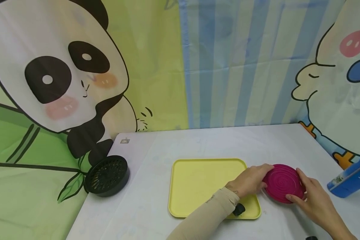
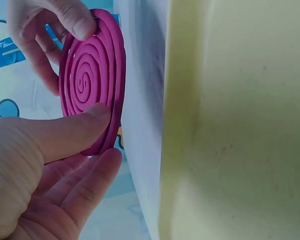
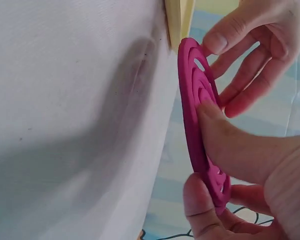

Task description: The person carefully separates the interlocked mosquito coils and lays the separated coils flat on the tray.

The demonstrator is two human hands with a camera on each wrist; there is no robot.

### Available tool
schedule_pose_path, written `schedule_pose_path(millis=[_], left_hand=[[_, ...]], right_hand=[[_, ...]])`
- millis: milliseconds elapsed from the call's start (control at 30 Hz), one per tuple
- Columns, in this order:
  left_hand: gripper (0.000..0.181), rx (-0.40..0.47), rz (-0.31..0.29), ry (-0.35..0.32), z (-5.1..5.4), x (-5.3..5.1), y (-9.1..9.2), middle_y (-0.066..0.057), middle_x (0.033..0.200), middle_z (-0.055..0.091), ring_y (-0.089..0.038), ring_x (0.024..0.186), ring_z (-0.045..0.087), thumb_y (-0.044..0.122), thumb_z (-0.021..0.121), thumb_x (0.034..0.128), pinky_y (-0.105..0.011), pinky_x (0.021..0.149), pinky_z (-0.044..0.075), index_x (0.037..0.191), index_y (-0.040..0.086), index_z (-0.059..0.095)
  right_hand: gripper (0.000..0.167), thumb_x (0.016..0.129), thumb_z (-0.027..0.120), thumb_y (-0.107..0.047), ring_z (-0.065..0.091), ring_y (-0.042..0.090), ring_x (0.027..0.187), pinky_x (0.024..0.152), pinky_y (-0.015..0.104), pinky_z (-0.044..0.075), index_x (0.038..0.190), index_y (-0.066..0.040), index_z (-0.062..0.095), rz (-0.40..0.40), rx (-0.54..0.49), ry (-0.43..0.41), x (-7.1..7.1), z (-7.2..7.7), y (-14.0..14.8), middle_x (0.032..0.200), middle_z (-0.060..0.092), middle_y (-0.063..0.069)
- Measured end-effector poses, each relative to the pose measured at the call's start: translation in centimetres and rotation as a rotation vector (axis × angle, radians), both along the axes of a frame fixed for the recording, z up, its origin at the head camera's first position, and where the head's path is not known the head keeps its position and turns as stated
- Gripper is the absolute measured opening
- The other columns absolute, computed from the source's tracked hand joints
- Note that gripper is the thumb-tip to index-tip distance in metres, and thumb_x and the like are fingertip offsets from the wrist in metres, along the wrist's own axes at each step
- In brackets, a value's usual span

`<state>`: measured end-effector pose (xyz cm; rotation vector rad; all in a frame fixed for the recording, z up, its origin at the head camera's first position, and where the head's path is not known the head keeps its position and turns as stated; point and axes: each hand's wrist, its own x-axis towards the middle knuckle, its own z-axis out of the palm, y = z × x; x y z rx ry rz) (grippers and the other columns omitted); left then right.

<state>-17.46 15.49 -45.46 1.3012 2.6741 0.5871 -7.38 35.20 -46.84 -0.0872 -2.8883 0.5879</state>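
A magenta, spiral-grooved mosquito coil (image 1: 283,182) is held above the white table, to the right of the yellow tray. My left hand (image 1: 252,180) pinches its left rim, thumb on the spiral face and fingers behind. At the opposite rim, my right hand (image 1: 314,200) grips it between thumb and fingers. Seen in the left wrist view, the coil (image 2: 85,80) looks whole, its windings close together. From the right wrist view the coil (image 3: 189,100) appears nearly edge-on, with narrow gaps between some windings.
The yellow tray (image 1: 204,186) lies mid-table, partly under my left forearm. At the table's left edge sits a round black holder (image 1: 108,175) with a slotted top. A blue box (image 1: 352,176) stands at the right edge. Printed cloth hangs behind the table.
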Motion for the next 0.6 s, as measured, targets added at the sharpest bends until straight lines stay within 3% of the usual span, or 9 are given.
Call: schedule_pose_path(millis=[67,133,200,333,467,600], left_hand=[[0.068,0.027,0.014,-0.009,0.1,-0.1,-0.2,0.016,0.147,0.053,0.007,0.128,0.051,0.017,0.073,0.0931,-0.006,0.103,0.038,0.152,0.023,0.041],[0.066,0.049,0.029,-0.01,0.3,-0.2,-0.4,0.016,0.148,0.053,0.007,0.129,0.051,0.016,0.072,0.0945,-0.006,0.103,0.038,0.153,0.023,0.041],[0.064,0.064,0.047,0.006,0.3,-0.3,-0.5,0.016,0.147,0.054,0.008,0.129,0.051,0.015,0.071,0.0954,-0.006,0.103,0.038,0.152,0.023,0.042],[0.057,0.093,0.084,0.057,0.5,-0.6,-0.8,0.015,0.141,0.06,0.007,0.124,0.056,0.016,0.07,0.0966,-0.005,0.1,0.04,0.149,0.022,0.048],[0.054,0.109,0.127,0.085,0.7,-0.9,-1.0,0.014,0.131,0.067,0.01,0.105,0.061,0.018,0.071,0.0962,-0.002,0.087,0.044,0.146,0.023,0.052],[0.053,0.151,0.166,0.065,0.9,-1.1,-1.4,0.012,0.119,0.072,0.011,0.085,0.058,0.016,0.072,0.0952,0.0,0.071,0.042,0.144,0.023,0.054]], right_hand=[[0.107,0.074,0.09,-0.011,0.055,0.033,0.085,0.056,0.016,0.043,0.154,0.011,0.022,0.003,0.006,0.053,0.0,0.1,-0.2,0.115,0.048,0.039],[0.105,0.074,0.088,-0.006,0.056,0.034,0.085,0.055,0.015,0.042,0.154,0.009,0.024,0.006,0.004,0.09,-0.1,0.2,-0.4,0.115,0.05,0.038],[0.102,0.074,0.087,-0.002,0.057,0.037,0.087,0.057,0.022,0.051,0.155,0.007,0.025,0.01,-0.008,0.117,-0.3,0.4,-0.6,0.117,0.051,0.037],[0.098,0.076,0.085,0.001,0.058,0.041,0.091,0.059,0.035,0.057,0.156,0.004,0.028,0.014,-0.026,0.154,-0.6,0.6,-0.9,0.119,0.053,0.035],[0.097,0.076,0.085,0.002,0.058,0.043,0.094,0.062,0.044,0.059,0.156,0.001,0.029,0.017,-0.042,0.173,-0.8,0.8,-1.3,0.12,0.053,0.035],[0.097,0.076,0.084,0.003,0.059,0.045,0.094,0.066,0.052,0.058,0.157,-0.002,0.03,0.029,-0.052,0.192,-1.1,1.1,-1.8,0.119,0.054,0.034]])
